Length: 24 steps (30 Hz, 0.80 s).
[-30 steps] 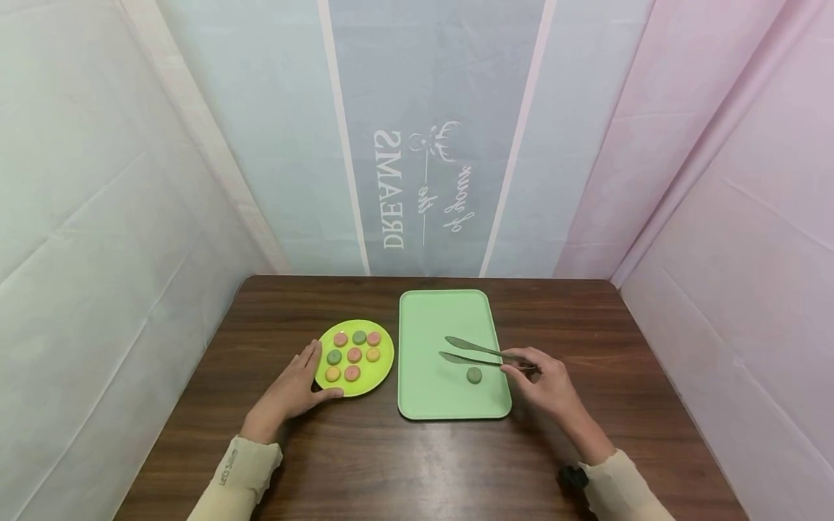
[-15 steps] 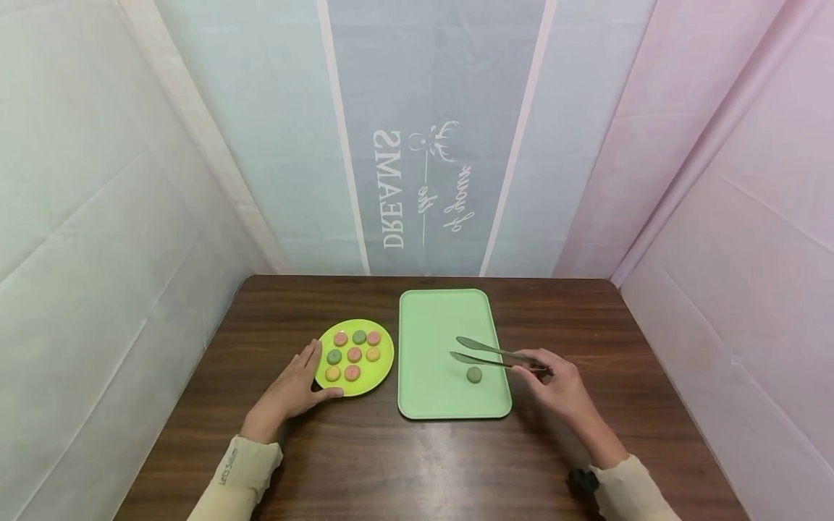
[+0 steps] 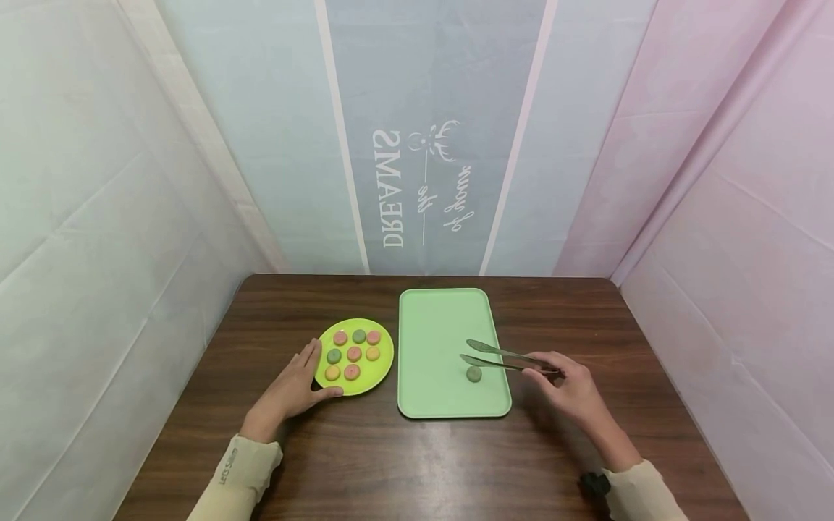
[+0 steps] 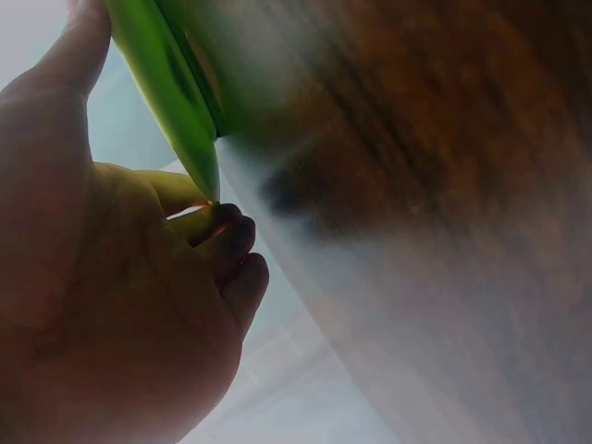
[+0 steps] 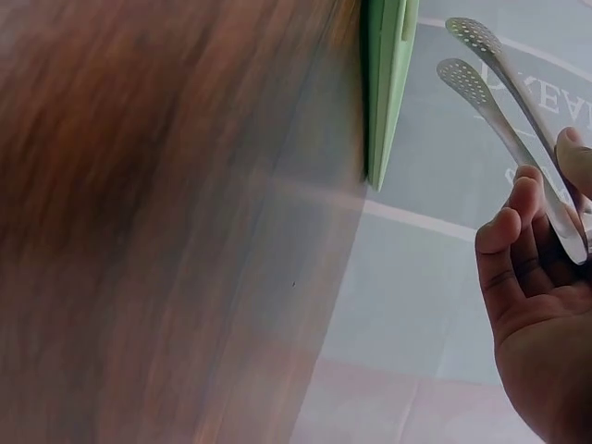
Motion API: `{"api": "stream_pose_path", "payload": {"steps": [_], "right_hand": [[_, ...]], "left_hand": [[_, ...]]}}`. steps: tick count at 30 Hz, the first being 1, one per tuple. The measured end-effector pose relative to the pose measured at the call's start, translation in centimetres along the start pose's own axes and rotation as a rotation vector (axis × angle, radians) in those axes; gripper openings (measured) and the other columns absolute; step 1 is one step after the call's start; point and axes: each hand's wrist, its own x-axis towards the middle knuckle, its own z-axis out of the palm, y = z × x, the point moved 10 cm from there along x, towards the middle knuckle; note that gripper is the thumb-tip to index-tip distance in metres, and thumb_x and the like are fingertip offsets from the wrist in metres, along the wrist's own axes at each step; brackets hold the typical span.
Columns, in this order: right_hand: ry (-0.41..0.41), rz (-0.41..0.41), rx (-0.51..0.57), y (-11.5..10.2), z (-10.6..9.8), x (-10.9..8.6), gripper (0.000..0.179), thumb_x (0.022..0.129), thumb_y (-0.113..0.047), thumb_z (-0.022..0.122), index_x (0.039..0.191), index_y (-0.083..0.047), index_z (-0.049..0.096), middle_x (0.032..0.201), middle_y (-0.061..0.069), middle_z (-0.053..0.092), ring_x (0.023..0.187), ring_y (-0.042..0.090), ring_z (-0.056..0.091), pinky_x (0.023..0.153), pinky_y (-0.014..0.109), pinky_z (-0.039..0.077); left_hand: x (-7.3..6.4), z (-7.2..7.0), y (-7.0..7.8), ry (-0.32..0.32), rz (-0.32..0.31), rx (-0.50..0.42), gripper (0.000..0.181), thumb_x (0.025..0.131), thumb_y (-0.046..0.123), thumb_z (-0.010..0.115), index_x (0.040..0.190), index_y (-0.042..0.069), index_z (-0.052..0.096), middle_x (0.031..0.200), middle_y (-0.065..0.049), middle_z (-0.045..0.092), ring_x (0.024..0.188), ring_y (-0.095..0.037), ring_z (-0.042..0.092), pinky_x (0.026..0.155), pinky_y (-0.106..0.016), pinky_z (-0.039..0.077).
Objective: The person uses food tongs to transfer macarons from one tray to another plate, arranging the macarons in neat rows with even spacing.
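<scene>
My left hand [image 3: 289,391] rests at the left edge of a lime-green plate [image 3: 384,371], fingers along the rim and thumb extended at its near side. Several macarons lie on the plate, among them a pink macaron [image 3: 354,354], a green macaron [image 3: 334,356] and a yellow macaron [image 3: 373,354]. My right hand [image 3: 576,391] pinches metal tongs [image 3: 498,351] at the handle end, their tips apart over the pale green tray [image 3: 433,325]. Perforated tips show on the tongs [image 5: 490,97] in the right wrist view, with nothing between them. One green macaron [image 3: 473,374] lies on the tray, just beside the lower tong arm.
Plate and tray sit side by side on a dark wooden table [image 3: 365,463], with a narrow strip between them. A printed curtain [image 3: 430,87] hangs behind the table's far edge, and pale fabric walls [image 3: 98,217] flank both sides.
My right hand has drawn the tongs to the right, their spread tips pulling back across the tray. The left hand, plate and macarons have stayed in place.
</scene>
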Motion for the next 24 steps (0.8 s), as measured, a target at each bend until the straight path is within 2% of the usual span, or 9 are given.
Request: {"api": "stream_pose_path", "payload": {"steps": [3,11,19,24], "right_hand": [[0.001,-0.015,-0.003,0.1,-0.2,-0.1,0.04,0.075,0.012,0.091,0.11,-0.004,0.079,0.082,-0.007,0.067,0.068,0.001,0.059,0.056,0.021,0.054],[-0.025,-0.028,0.012,0.7,-0.6,-0.6,0.042,0.075,0.014,0.09,0.111,-0.004,0.079,0.082,-0.006,0.068,0.068,0.001,0.059,0.058,0.013,0.051],[-0.114,0.042,0.022,1.6,-0.4,-1.2,0.037,0.081,0.01,0.089,0.113,-0.006,0.079,0.086,-0.01,0.067,0.073,0.0,0.062,0.062,0.014,0.055],[-0.146,0.057,0.017,1.9,-0.4,-1.6,0.036,0.083,0.008,0.088,0.115,-0.006,0.079,0.085,-0.012,0.065,0.072,0.001,0.061,0.061,0.017,0.056]], "left_hand": [[0.0,-0.1,0.1,0.002,0.001,0.0,0.123,0.094,0.068,0.072,0.169,-0.007,0.011,0.177,-0.029,0.009,0.161,-0.049,0.016,0.131,-0.062,0.021],[0.1,0.0,0.1,-0.002,-0.001,0.007,0.123,0.094,0.068,0.072,0.169,-0.007,0.011,0.176,-0.029,0.009,0.162,-0.048,0.017,0.131,-0.062,0.021],[0.2,0.0,0.1,0.008,0.014,0.013,0.123,0.094,0.067,0.073,0.169,-0.008,0.011,0.176,-0.03,0.01,0.162,-0.047,0.017,0.132,-0.061,0.019],[0.3,0.1,0.0,0.006,0.013,0.014,0.123,0.094,0.067,0.073,0.169,-0.009,0.011,0.176,-0.03,0.01,0.162,-0.047,0.017,0.132,-0.061,0.019]]}}
